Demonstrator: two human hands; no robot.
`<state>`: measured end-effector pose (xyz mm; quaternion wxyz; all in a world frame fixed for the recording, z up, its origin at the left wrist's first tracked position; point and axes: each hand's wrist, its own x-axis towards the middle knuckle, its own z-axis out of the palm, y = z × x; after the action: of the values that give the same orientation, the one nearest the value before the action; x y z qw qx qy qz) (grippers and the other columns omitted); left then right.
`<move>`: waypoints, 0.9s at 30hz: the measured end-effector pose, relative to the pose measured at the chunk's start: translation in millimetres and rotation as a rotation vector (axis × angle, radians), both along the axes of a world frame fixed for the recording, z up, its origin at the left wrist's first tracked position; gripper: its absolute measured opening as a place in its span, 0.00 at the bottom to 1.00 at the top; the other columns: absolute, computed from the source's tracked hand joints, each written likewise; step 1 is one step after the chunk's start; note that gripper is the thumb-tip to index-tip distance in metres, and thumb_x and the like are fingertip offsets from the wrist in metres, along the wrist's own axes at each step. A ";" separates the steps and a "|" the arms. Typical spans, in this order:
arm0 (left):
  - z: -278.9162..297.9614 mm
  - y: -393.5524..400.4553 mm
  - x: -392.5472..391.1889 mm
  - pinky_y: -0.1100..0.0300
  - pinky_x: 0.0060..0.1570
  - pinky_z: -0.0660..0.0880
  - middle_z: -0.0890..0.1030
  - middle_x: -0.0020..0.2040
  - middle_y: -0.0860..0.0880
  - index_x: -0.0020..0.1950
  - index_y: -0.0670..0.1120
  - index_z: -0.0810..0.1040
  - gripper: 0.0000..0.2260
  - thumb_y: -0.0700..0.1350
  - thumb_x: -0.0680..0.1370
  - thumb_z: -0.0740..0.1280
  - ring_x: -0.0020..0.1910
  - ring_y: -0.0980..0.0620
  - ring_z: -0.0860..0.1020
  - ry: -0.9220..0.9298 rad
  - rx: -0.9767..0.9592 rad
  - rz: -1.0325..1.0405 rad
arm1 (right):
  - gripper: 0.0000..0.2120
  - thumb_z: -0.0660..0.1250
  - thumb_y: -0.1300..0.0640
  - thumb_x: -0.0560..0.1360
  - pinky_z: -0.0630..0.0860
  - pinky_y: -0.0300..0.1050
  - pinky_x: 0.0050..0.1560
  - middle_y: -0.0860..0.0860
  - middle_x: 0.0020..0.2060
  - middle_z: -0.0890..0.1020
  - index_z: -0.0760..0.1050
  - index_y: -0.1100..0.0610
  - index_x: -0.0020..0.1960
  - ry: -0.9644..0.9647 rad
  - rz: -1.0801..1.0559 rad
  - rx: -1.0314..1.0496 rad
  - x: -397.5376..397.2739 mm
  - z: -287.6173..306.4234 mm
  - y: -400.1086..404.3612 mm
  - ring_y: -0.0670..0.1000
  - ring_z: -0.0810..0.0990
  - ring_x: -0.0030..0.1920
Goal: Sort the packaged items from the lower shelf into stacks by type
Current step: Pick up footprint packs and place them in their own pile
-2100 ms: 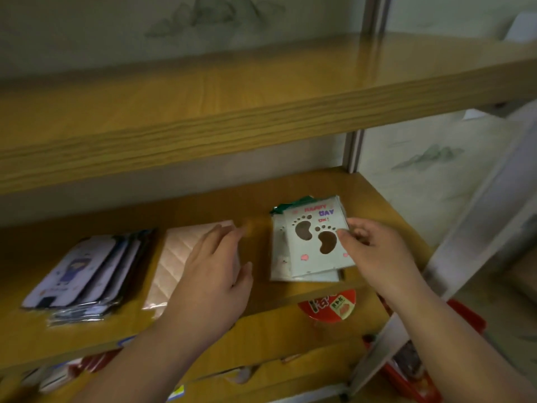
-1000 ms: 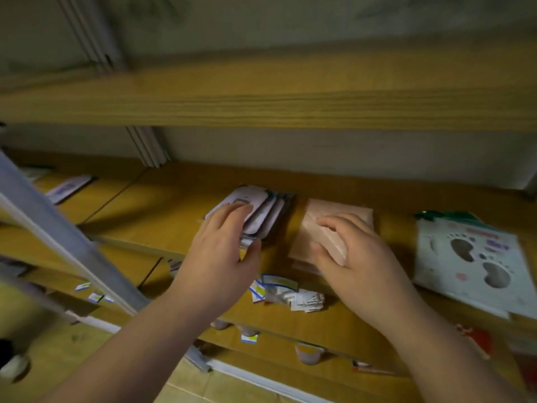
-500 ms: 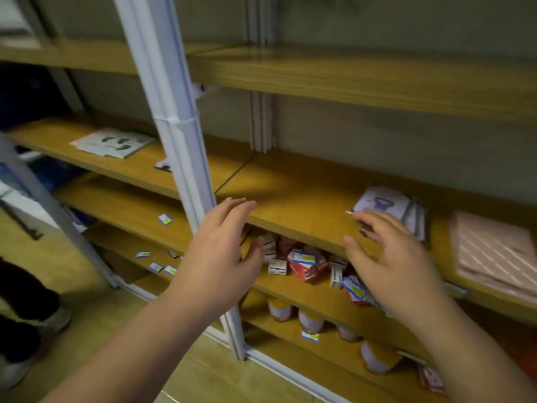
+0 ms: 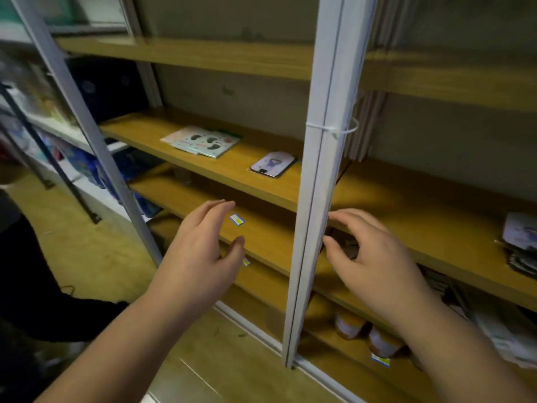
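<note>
Honey-yellow wooden shelves point(image 4: 203, 164) with visible grain sit in a pale grey-white metal frame point(image 4: 325, 141). On the far left shelf, pale packets point(image 4: 203, 141) carry dark footprint shapes, with a strip of green at the far edge. Right of them lies a white card point(image 4: 273, 164) with a purple-blue figure. Small white labels point(image 4: 236, 220) show blue and yellow. Amber-brown jars point(image 4: 351, 324) have white labels. The floor point(image 4: 87, 251) is yellowish.

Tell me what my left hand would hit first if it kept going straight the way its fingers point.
Probably the small label on the shelf just ahead of the left hand; the fingers point up and right toward it. Depth is unclear, so they might pass above it.
</note>
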<state>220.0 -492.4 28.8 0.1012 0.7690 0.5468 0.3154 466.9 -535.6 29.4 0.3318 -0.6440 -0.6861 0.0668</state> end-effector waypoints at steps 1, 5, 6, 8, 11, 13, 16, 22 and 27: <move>-2.5 4.9 -7.6 0.57 0.67 0.66 0.68 0.72 0.57 0.76 0.55 0.64 0.28 0.58 0.76 0.62 0.72 0.57 0.66 -0.006 -0.012 0.011 | 0.21 0.64 0.46 0.79 0.66 0.33 0.58 0.36 0.64 0.72 0.70 0.43 0.71 0.002 0.020 -0.008 -9.3 -1.6 9.3 0.35 0.68 0.61; -11.1 28.9 -27.9 0.61 0.66 0.63 0.66 0.73 0.59 0.76 0.56 0.63 0.29 0.59 0.75 0.61 0.69 0.64 0.62 0.007 -0.032 0.051 | 0.21 0.62 0.45 0.78 0.59 0.27 0.57 0.36 0.64 0.72 0.71 0.45 0.70 -0.024 0.109 -0.016 -41.6 -6.8 48.4 0.31 0.64 0.59; -12.4 36.5 -32.3 0.62 0.65 0.62 0.66 0.73 0.59 0.76 0.56 0.63 0.29 0.59 0.75 0.61 0.69 0.65 0.60 0.011 -0.034 0.056 | 0.21 0.63 0.45 0.78 0.58 0.26 0.57 0.37 0.64 0.73 0.71 0.45 0.70 -0.024 0.126 -0.011 -48.7 -7.8 59.4 0.31 0.64 0.59; -13.0 53.5 -40.2 0.63 0.66 0.61 0.65 0.73 0.60 0.76 0.57 0.62 0.28 0.58 0.76 0.62 0.68 0.66 0.59 0.014 -0.046 0.068 | 0.21 0.63 0.46 0.78 0.59 0.27 0.60 0.39 0.65 0.74 0.72 0.46 0.70 -0.035 0.156 -0.003 -61.8 -9.5 81.7 0.33 0.66 0.61; -9.9 85.1 -52.2 0.61 0.68 0.61 0.66 0.73 0.60 0.76 0.57 0.62 0.27 0.56 0.77 0.63 0.72 0.62 0.61 0.026 -0.059 0.095 | 0.21 0.62 0.45 0.78 0.65 0.35 0.62 0.40 0.66 0.74 0.72 0.46 0.70 -0.060 0.176 0.005 -79.4 -10.5 119.5 0.39 0.70 0.64; -6.5 108.9 -58.9 0.58 0.70 0.63 0.66 0.73 0.60 0.76 0.57 0.63 0.27 0.56 0.77 0.63 0.72 0.60 0.62 0.031 -0.071 0.110 | 0.21 0.62 0.45 0.79 0.66 0.33 0.59 0.39 0.66 0.74 0.71 0.45 0.71 -0.062 0.179 0.000 -88.9 -11.6 146.0 0.38 0.69 0.64; -4.1 144.1 -65.9 0.55 0.70 0.65 0.66 0.72 0.61 0.76 0.58 0.63 0.28 0.58 0.76 0.62 0.72 0.60 0.63 0.022 -0.086 0.130 | 0.21 0.61 0.44 0.79 0.59 0.28 0.57 0.38 0.67 0.73 0.69 0.44 0.72 -0.063 0.203 -0.031 -101.2 -13.1 181.1 0.34 0.64 0.61; -16.3 201.9 -72.4 0.57 0.63 0.72 0.66 0.69 0.63 0.75 0.59 0.64 0.26 0.59 0.76 0.63 0.65 0.58 0.70 -0.013 -0.102 0.126 | 0.23 0.61 0.44 0.79 0.61 0.33 0.60 0.42 0.68 0.73 0.68 0.47 0.73 -0.110 0.189 -0.096 -118.8 -13.8 232.3 0.41 0.69 0.67; -28.8 252.2 -81.5 0.61 0.64 0.66 0.67 0.73 0.59 0.76 0.58 0.63 0.28 0.60 0.76 0.61 0.71 0.59 0.65 0.030 -0.094 0.104 | 0.24 0.61 0.43 0.79 0.62 0.33 0.60 0.41 0.69 0.73 0.68 0.46 0.73 -0.128 0.124 -0.132 -127.9 -17.6 259.0 0.41 0.69 0.68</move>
<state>138.5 -240.2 0.0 0.1127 0.7387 0.6016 0.2824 339.0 -276.6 11.8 0.2394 -0.6236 -0.7386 0.0909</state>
